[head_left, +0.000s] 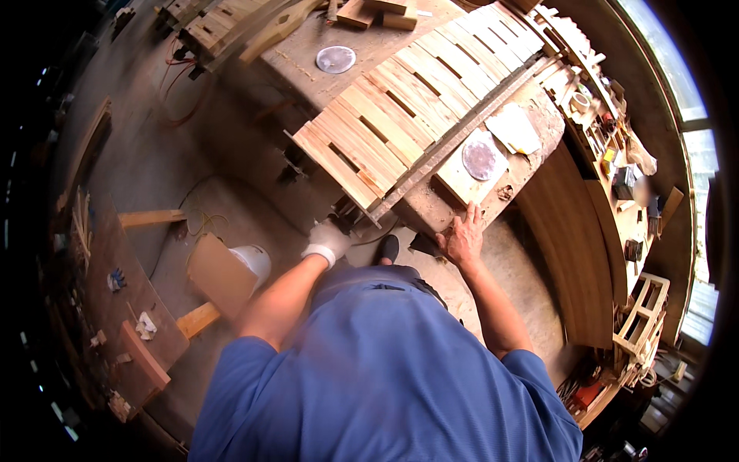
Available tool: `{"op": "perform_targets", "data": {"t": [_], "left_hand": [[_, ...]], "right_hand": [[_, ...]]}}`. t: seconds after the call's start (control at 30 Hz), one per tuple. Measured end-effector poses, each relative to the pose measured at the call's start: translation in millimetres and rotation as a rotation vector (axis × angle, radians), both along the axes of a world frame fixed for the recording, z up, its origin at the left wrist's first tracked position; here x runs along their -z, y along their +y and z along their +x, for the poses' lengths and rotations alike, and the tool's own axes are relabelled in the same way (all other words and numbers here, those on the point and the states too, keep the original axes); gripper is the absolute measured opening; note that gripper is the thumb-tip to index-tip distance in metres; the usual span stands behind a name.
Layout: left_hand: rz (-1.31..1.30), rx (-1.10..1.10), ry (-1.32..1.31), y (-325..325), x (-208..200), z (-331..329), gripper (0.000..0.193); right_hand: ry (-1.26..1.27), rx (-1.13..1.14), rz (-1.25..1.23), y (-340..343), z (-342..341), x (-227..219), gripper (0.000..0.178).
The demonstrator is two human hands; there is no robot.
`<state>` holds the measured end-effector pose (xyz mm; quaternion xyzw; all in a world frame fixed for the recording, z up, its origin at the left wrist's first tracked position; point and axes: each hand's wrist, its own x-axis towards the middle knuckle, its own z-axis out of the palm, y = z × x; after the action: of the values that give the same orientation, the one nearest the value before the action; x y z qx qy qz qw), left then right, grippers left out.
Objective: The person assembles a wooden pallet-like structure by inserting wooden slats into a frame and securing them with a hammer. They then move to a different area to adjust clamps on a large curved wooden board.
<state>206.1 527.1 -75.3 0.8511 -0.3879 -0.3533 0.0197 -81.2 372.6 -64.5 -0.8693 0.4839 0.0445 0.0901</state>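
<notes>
The right hand (463, 237), open, touches a pale board (459, 179); the gloved left hand (329, 237), its grip unclear, is near the row's end. Slotted wooden pieces (412, 92) line the bench (296, 73), slots apparently finished; remaining work cannot be told.

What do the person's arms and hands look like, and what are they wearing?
The left hand wears a whitish glove with a white cuff at the wrist. The right hand has no glove. Both forearms come bare out of short blue sleeves.
</notes>
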Motion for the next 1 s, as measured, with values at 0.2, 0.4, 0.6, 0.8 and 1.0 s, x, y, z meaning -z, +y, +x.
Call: {"op": "perform_targets", "data": {"t": [0.2,0.4,0.6,0.8,1.0], "left_hand": [[-0.038,-0.007,0.145,15.1,69.0,18.7,0.065],[-0.577,-1.031,0.774,29.9,50.5,84.7,0.043],[-0.633,-1.25,1.079,17.0,40.5,162.4,0.036],[-0.65,-0.704,0.44,17.3,59.4,168.1,0.03],[-0.479,-0.206,-0.46,13.2,22.8,140.3,0.045]], "right_hand": [[-0.005,-0.042,-0.027,0.3,-1.1,0.4,0.054],[-0.012,-0.044,0.005,-1.7,-3.2,1.2,0.055],[0.022,-0.018,0.046,-1.4,4.2,-6.5,0.057],[0.026,-0.021,0.044,-2.4,1.9,-3.6,0.059],[0.024,0.011,0.064,-6.8,0.5,-6.6,0.057]]}}
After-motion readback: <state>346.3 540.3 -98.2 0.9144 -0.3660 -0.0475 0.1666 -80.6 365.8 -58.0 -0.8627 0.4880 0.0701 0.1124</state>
